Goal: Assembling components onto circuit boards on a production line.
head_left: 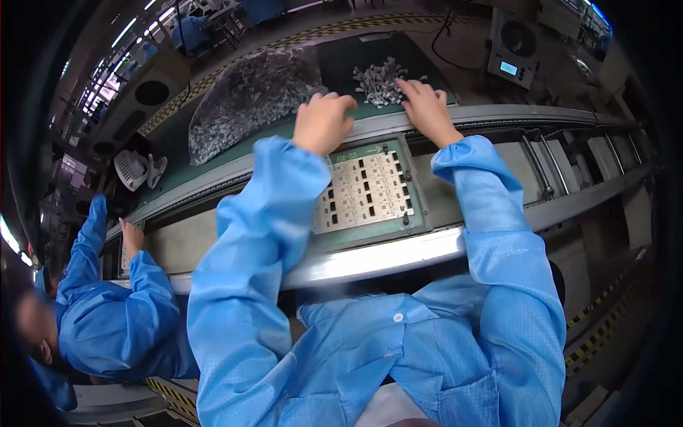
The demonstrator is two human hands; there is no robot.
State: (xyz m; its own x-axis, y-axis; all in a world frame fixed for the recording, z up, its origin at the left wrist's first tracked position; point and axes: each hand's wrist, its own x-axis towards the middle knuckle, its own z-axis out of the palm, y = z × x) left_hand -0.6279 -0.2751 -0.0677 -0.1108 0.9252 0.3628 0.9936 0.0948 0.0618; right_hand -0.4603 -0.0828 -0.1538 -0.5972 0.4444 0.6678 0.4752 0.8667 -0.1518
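Grey bits lie ten o'clock from the right hand, two from the left hand; I can't tell if either pinches.

Fisheye head view looked steeply down past blue sleeves, faced across conveyor; sleeves sat close, striped floor tape far off.

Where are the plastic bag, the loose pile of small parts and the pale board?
Plastic bag (pixel 250 92): head view, see-through film near its middle.
Pile of small parts (pixel 378 82): head view, middle of the heap.
Pale board (pixel 351 190): head view, surface between dark pieces.
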